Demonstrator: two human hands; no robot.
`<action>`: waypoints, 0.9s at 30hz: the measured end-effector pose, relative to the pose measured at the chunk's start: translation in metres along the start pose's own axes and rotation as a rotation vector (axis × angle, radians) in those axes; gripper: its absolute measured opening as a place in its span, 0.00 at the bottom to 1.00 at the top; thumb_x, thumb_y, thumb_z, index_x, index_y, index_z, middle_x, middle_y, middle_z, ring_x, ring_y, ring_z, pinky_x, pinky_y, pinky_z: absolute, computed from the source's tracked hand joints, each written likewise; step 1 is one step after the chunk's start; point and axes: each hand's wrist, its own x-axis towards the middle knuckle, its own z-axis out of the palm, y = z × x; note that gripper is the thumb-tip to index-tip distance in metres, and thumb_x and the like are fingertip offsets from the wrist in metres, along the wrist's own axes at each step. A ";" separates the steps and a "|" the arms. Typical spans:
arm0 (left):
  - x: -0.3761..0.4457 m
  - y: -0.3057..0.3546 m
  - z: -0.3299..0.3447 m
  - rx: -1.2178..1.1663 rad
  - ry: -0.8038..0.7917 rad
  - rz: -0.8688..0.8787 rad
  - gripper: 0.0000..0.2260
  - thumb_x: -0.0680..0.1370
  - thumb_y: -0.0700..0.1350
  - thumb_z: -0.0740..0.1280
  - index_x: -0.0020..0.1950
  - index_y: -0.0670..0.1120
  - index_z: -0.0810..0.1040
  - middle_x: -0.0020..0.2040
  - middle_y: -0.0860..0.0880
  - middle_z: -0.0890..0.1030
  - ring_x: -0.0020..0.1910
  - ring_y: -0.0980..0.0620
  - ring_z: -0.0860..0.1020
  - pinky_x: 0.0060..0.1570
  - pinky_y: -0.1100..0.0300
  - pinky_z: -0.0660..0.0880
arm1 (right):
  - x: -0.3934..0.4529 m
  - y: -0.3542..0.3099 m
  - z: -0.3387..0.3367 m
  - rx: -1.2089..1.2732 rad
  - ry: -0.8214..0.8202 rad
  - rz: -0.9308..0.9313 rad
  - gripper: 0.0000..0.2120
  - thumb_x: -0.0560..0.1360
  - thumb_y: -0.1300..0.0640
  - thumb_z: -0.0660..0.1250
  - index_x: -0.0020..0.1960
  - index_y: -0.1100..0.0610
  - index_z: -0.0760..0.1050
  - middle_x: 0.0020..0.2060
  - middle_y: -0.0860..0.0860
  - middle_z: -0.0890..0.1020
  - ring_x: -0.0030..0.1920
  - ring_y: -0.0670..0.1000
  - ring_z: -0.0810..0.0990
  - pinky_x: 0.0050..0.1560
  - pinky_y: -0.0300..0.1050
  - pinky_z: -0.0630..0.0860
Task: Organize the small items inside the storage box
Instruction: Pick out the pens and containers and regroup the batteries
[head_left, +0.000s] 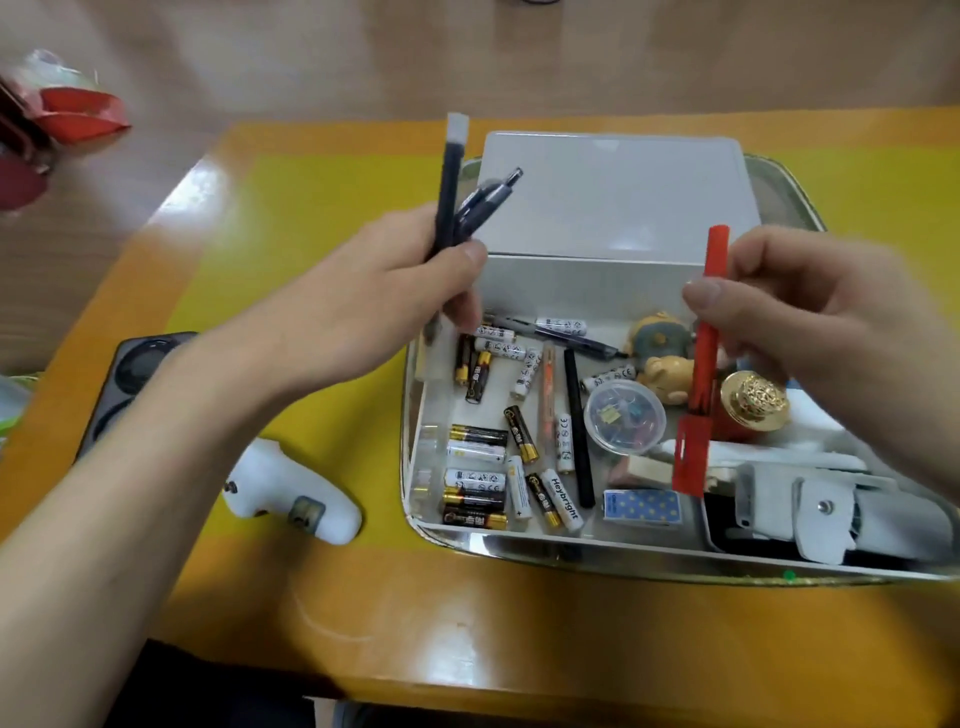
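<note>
A white storage box (519, 531) sits on a metal tray, its lid (618, 192) standing open at the back. Inside lie several batteries (475, 486), a black pen (577, 421), an orange pen (546, 400), a round clear tub of clips (625, 417), two small figurines (662, 358), a gold-topped red stamp (753, 405) and a blue card pack (642, 505). My left hand (363, 301) holds a bundle of dark pens (451, 187) upright above the box's left side. My right hand (810, 317) pinches a red pen (704, 358) upright over the box's right half.
The metal tray (623, 564) rests on a yellow-and-orange table (311, 208). A white handheld device (291, 493) and a dark case (130, 374) lie left of the tray. A grey pouch (821, 504) fills the box's right end. Red packaging (67, 114) lies far left.
</note>
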 end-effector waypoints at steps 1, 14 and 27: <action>0.000 0.000 0.003 0.010 0.001 0.014 0.14 0.81 0.50 0.58 0.44 0.42 0.75 0.36 0.49 0.84 0.36 0.49 0.80 0.39 0.50 0.75 | -0.001 -0.002 0.004 0.071 -0.050 0.034 0.10 0.74 0.49 0.75 0.42 0.55 0.80 0.29 0.54 0.81 0.26 0.45 0.76 0.26 0.36 0.72; 0.015 -0.004 0.034 0.259 -0.042 0.032 0.13 0.81 0.50 0.63 0.37 0.50 0.68 0.32 0.53 0.71 0.28 0.56 0.68 0.30 0.59 0.63 | -0.020 -0.003 0.064 -0.680 -0.740 -0.174 0.12 0.77 0.45 0.68 0.58 0.35 0.81 0.39 0.38 0.85 0.35 0.42 0.75 0.30 0.34 0.67; 0.012 -0.006 0.040 0.468 -0.162 0.058 0.10 0.78 0.52 0.68 0.38 0.53 0.74 0.31 0.53 0.75 0.29 0.54 0.73 0.30 0.58 0.65 | -0.021 -0.006 0.067 -0.861 -0.651 -0.229 0.14 0.77 0.37 0.65 0.57 0.40 0.82 0.40 0.44 0.85 0.36 0.47 0.73 0.32 0.43 0.68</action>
